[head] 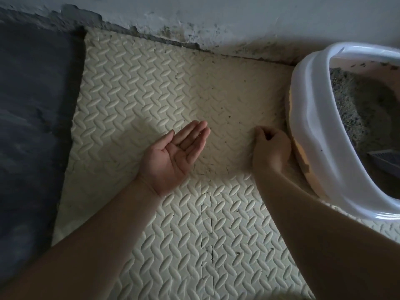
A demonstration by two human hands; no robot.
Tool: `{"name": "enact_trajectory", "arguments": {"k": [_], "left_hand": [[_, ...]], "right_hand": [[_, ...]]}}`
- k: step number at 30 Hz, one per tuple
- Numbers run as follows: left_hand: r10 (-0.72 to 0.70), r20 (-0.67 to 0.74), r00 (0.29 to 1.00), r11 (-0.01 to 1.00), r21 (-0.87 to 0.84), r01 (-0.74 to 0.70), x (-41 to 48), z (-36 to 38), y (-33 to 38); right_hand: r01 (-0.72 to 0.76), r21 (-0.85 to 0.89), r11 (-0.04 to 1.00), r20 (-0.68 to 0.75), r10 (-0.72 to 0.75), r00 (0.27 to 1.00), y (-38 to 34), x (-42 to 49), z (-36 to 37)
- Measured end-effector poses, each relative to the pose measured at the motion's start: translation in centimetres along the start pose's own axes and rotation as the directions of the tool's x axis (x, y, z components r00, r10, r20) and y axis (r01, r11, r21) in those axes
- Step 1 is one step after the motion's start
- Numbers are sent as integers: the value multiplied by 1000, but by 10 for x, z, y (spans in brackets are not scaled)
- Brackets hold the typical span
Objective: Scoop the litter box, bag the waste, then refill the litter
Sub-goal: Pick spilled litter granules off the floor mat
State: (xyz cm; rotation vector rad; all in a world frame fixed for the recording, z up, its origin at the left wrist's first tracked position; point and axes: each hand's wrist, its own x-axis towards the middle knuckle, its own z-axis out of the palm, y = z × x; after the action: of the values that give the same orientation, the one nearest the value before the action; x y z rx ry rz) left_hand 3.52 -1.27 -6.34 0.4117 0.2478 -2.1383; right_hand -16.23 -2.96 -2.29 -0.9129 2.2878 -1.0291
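A white-rimmed litter box (313, 118) stands at the right edge of the view, with grey litter (355, 105) inside. A dark grey scoop (387, 158) lies in it at the far right, mostly cut off. My left hand (173, 154) hovers palm up over the mat with its fingers straight and slightly cupped; nothing shows in it. My right hand (270, 148) is just left of the box, knuckles up, with curled fingertips down on the mat. Whether it pinches any grains is hidden.
A cream foam mat (151, 83) with a raised herringbone pattern covers the floor, dotted with dark specks near the box. Dark bare floor (32, 105) lies to the left. A stained, flaking wall (216, 14) runs along the back.
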Motion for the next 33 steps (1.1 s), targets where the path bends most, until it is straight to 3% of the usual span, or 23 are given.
{"name": "enact_trajectory", "arguments": {"k": [3,6,13,16,18,21,26,33], "left_hand": [[89,7,996,996,25,-89,5,5,-6],[65,33,997,997,34,-66,11,9,-7],[85,59,995,992,91,-90,15,8,-9],[95,111,989,994,41,-100,15,9,-5],[114,79,990,993,35,-117,14,12,1],[139,63,988,989,38,-141,13,10,10],[86,57,995,996,29,-88,9,5,21],[22,57,998,999,36,-24,12,0,24]], "right_hand": [[211,88,973,54,-217,975,-14,-51,8],[344,169,924,173,-371,912,-16,-105,23],[219,226,949,261,-276,925,-4,-128,41],[324,204,924,143,-356,924,-11,-115,30],[294,169,941,67,-308,949,-13,-88,27],[206,61,977,104,-212,972,-11,-39,32],[277,-131,952,101,-265,959,-3,-2,42],[187,-96,978,-1,-188,982,-6,5,55]]}}
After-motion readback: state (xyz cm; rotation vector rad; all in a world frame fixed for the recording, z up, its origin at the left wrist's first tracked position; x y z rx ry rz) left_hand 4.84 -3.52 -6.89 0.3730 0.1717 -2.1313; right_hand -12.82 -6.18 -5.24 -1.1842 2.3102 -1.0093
